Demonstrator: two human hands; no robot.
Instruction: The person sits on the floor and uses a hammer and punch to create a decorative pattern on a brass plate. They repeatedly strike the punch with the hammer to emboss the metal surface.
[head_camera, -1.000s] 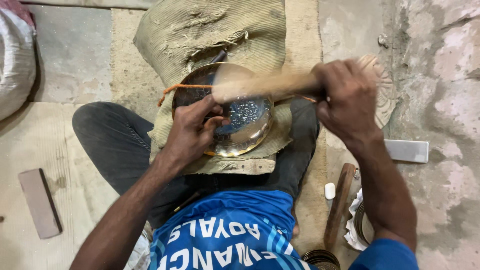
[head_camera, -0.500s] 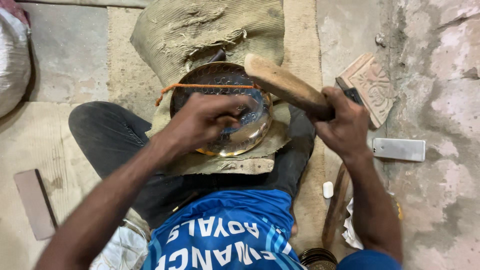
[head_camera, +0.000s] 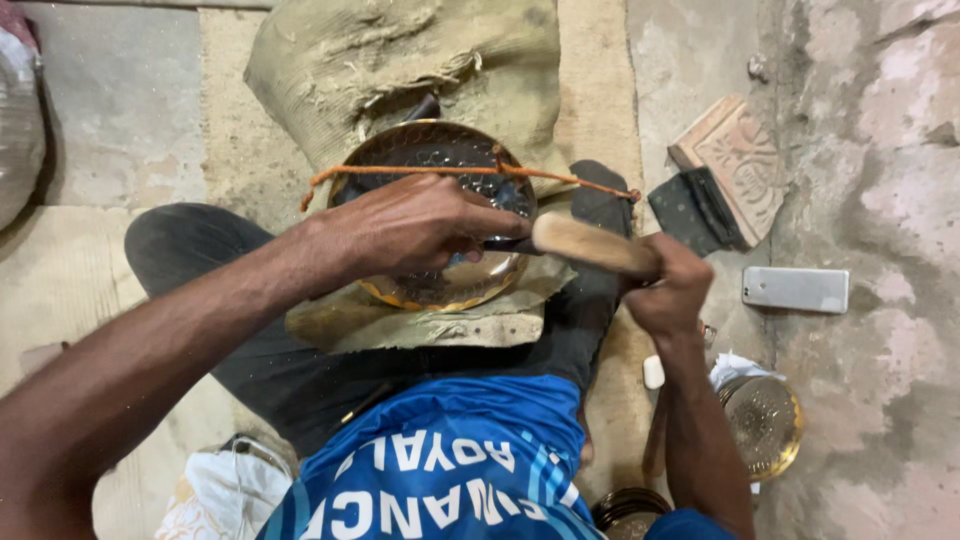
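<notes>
Seen from above: left hand (head_camera: 415, 230) pressed over a round brass bowl (head_camera: 440, 215), fingers closed around a small tool hidden beneath them. Right hand (head_camera: 668, 290) wrapped around a wooden mallet (head_camera: 590, 245), its head just beside the left fingertips. Orange cord (head_camera: 450, 172) stretched across the bowl. Burlap cloth (head_camera: 420, 325) under the bowl, over the lap. On the floor, right: grey phone (head_camera: 796, 289), carved block (head_camera: 735, 165), another brass bowl (head_camera: 765, 425).

Surroundings: a burlap sack (head_camera: 400, 60) spread on the floor (head_camera: 130, 110); a carved reddish block (head_camera: 735, 165) beside a dark folded cloth (head_camera: 692, 208); a silver phone (head_camera: 796, 289) lying flat; a second patterned brass bowl (head_camera: 765, 425) near crumpled white paper (head_camera: 735, 368).
</notes>
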